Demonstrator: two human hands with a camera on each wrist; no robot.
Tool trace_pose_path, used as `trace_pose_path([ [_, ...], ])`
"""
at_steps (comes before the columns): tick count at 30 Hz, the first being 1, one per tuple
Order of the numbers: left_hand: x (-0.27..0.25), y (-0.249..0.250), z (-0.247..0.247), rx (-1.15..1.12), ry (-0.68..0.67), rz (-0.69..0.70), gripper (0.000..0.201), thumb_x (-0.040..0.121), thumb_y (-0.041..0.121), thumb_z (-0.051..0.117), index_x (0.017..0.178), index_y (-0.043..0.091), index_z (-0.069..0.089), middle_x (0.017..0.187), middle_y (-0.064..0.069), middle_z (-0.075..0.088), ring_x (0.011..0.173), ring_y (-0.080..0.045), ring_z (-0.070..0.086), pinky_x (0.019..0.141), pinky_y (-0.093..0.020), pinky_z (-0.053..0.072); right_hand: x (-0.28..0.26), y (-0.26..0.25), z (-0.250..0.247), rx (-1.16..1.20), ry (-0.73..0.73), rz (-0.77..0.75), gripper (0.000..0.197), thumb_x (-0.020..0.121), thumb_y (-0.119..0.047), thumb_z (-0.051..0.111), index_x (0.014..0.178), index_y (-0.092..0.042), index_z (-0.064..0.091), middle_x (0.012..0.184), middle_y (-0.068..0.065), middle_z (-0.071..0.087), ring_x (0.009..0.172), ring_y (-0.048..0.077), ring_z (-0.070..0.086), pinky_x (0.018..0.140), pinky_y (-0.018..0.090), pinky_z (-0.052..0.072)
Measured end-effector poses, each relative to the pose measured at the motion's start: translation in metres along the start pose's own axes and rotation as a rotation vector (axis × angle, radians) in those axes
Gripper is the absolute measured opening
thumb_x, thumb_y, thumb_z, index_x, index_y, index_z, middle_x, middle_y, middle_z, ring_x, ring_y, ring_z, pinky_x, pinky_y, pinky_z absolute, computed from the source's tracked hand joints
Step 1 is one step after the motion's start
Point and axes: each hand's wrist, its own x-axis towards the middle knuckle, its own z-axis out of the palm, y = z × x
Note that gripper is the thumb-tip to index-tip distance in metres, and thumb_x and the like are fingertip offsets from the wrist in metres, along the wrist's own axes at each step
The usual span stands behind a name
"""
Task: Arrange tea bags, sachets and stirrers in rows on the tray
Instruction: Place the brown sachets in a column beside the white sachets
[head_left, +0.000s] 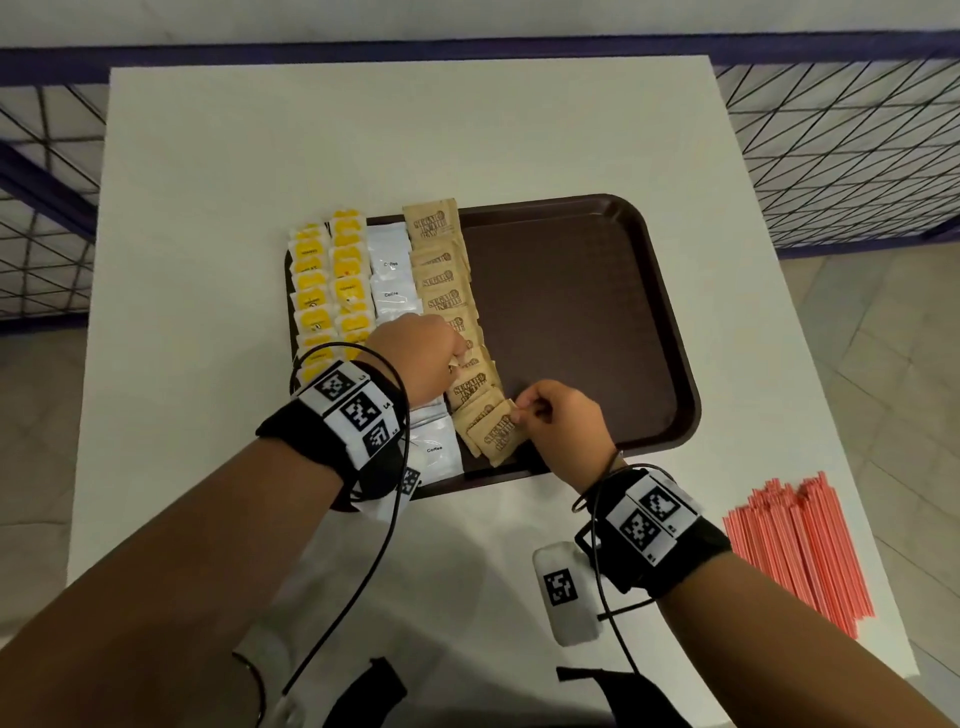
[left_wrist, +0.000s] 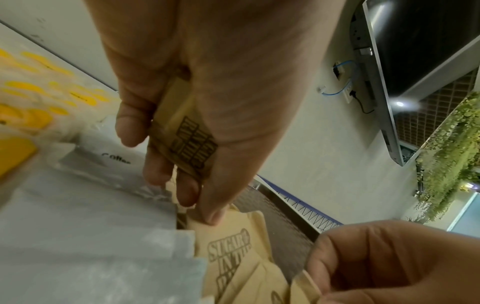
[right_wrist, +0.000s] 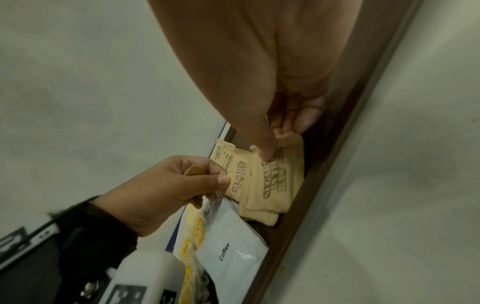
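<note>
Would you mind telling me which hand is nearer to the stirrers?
Right. The right hand is over the tray's near edge, closer to the stirrers on the table; the left hand is farther left.

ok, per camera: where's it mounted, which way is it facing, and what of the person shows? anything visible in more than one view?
Head: worn on the head, looks down at the brown tray on the white table; both forearms, left hand, right hand.
Left wrist: looks along the left hand's fingers holding a sugar sachet; right hand at lower right.
Right wrist: looks along the right hand pinching the nearest sugar sachet; left hand opposite.
Shared: sugar sachet row and coffee sachets.
</note>
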Motion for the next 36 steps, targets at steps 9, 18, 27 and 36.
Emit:
trace_pose_path([
  [9, -0.001, 0.003, 0.002, -0.007, 0.004, -0.031, 0.016, 0.088, 0.028, 0.055, 0.097, 0.027, 0.068, 0.108, -0.005, 0.06, 0.099, -0.028, 0.057, 0.083, -0.037, 0.049, -0.003, 0.0, -0.005, 0.086, -0.04, 0.025, 0.011, 0.084, -0.02, 0.064, 0.078, -0.012, 0.059, 0.078, -0.003, 0.064, 0.074, 0.01, 0.061, 0.066, 0.02, 0.049],
  [18, 0.001, 0.008, 0.0, 0.176, -0.023, -0.011, 0.023, 0.092, 0.032, 0.051, 0.11, 0.027, 0.064, 0.109, -0.006, 0.057, 0.103, -0.028, 0.055, 0.08, -0.036, 0.044, 0.001, -0.004, -0.001, 0.09, -0.049, 0.048, 0.022, 0.076, -0.013, 0.073, 0.065, -0.018, 0.054, 0.062, -0.008, 0.057, 0.056, 0.002, 0.051, 0.058, 0.015, 0.044],
  [27, -0.001, 0.008, -0.002, 0.167, -0.019, 0.011, 0.022, 0.091, 0.031, 0.053, 0.109, 0.026, 0.064, 0.109, -0.006, 0.057, 0.102, -0.028, 0.055, 0.081, -0.037, 0.044, 0.002, 0.009, -0.008, 0.195, -0.001, 0.058, 0.028, 0.074, -0.009, 0.074, 0.062, -0.019, 0.05, 0.07, 0.009, 0.065, 0.056, 0.009, 0.053, 0.06, 0.025, 0.051],
  [36, -0.016, 0.012, -0.006, 0.081, -0.079, 0.066, 0.018, 0.087, 0.039, 0.058, 0.099, 0.031, 0.069, 0.106, -0.001, 0.057, 0.102, -0.023, 0.053, 0.082, -0.036, 0.045, -0.008, 0.012, -0.008, 0.4, -0.059, -0.041, 0.026, 0.076, 0.0, 0.07, 0.067, -0.016, 0.051, 0.08, 0.006, 0.067, 0.074, 0.027, 0.064, 0.074, 0.045, 0.057],
])
